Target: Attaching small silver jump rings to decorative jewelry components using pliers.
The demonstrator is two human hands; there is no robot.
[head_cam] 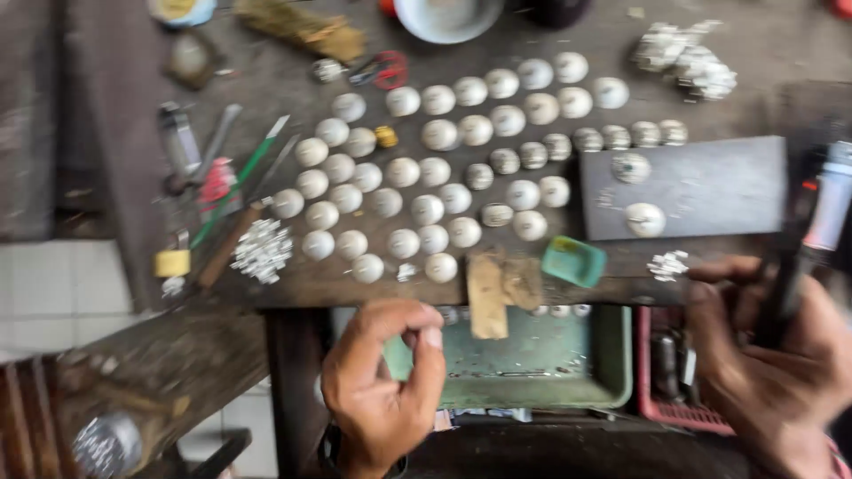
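- Below the front edge of the wooden workbench (355,288), the left hand (383,390) is curled, thumb and forefinger pinched together; whether something tiny sits between them cannot be told through the blur.
- At the right, the right hand (772,355) is clenched around a dark, slim torch-like tool (790,266) that rises past the bench edge; a white canister (834,200) stands just beside it.
- Under the bench, between the two hands, a green tray (612,355) lies with small pale bits scattered in it; a red basket (652,390) sits touching its right side.
- Across the benchtop, rows of round silvery-white domed pieces (426,208) are spread out, well apart from both hands.
- Two more domes rest on a grey slab (710,186) at the right.
- Near the bench edge lie a small teal dish (574,261) and a scrap of brown cardboard (486,293).
- At the left are hand tools, among them a green-handled one (244,173), and a silvery filigree cluster (263,250).
- A white bowl (448,18) stands at the far edge.
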